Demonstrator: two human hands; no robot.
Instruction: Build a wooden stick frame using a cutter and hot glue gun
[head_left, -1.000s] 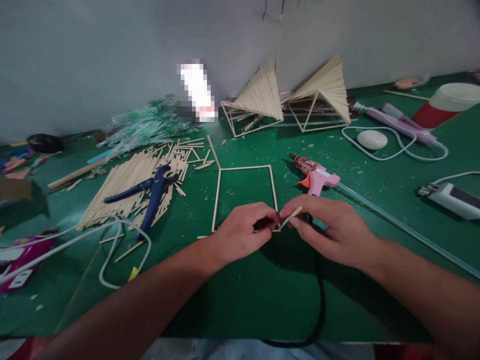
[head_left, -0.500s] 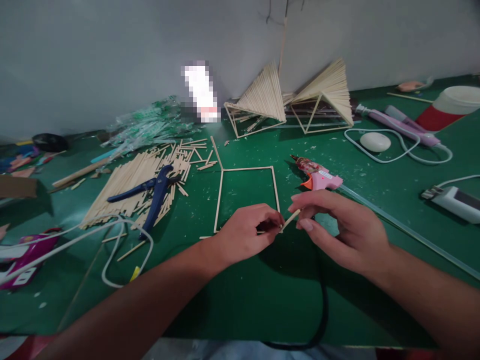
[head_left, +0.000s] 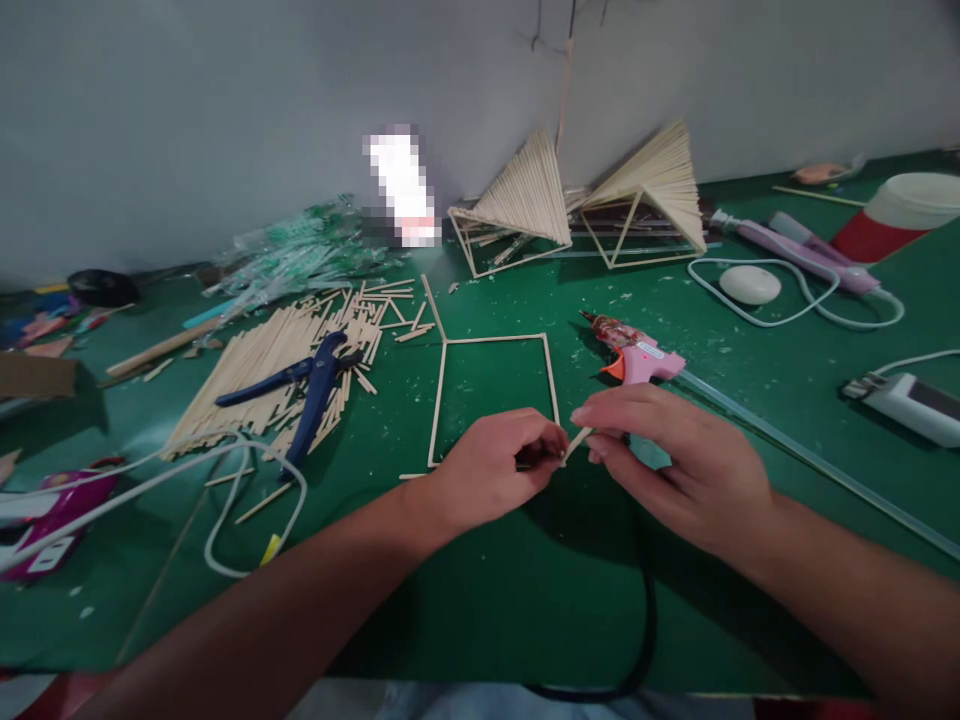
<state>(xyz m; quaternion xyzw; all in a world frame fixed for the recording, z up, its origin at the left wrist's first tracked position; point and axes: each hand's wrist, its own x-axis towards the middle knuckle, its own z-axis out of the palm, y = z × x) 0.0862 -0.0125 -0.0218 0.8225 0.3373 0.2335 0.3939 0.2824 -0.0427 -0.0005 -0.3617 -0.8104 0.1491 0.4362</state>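
Note:
A square frame of thin wooden sticks (head_left: 495,338) lies on the green table, one stick slanting away from its far left corner. At the near right corner my left hand (head_left: 504,465) pinches the frame, its fingertips hiding part of that corner. My right hand (head_left: 675,460) holds a short wooden stick (head_left: 577,443) between thumb and fingers, its lower end at the same corner. Just beyond the right hand lies a pink glue gun (head_left: 645,360) with an orange trigger and a long clear glue stick (head_left: 795,445) behind it.
Blue cutters (head_left: 319,395) rest on a pile of sticks (head_left: 247,365) at left, near white cables (head_left: 225,450). Two finished-looking stick structures (head_left: 525,200) stand at the back wall. A red-and-white cup (head_left: 892,220) and a white oval object (head_left: 750,284) are at right.
My right hand has slid slightly left and down along the short stick, its fingertips now closer to the frame's corner. My left hand has barely moved.

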